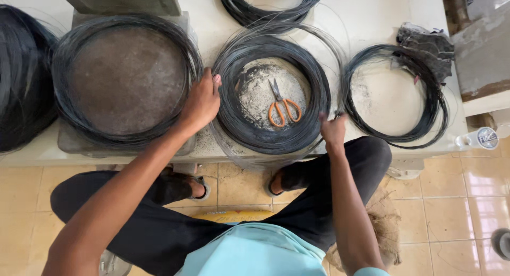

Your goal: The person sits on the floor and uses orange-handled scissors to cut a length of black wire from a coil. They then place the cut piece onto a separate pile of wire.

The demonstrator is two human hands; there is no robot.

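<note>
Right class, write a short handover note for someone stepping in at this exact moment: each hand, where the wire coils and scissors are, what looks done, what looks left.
Left hand: gripping the left edge of the middle wire coil.
Right hand: fingers pinching that coil's right edge.
Orange-handled scissors: lying inside the middle coil, untouched.
Thinner coil to the right, large coil on a round base to the left.
Done: coils lie wound on the white table.
Left: the middle coil has loose strands straying outward.

dark matt wire coil [276, 95], dusty pale tabletop [372, 10], glossy floor tiles [457, 201].
</note>
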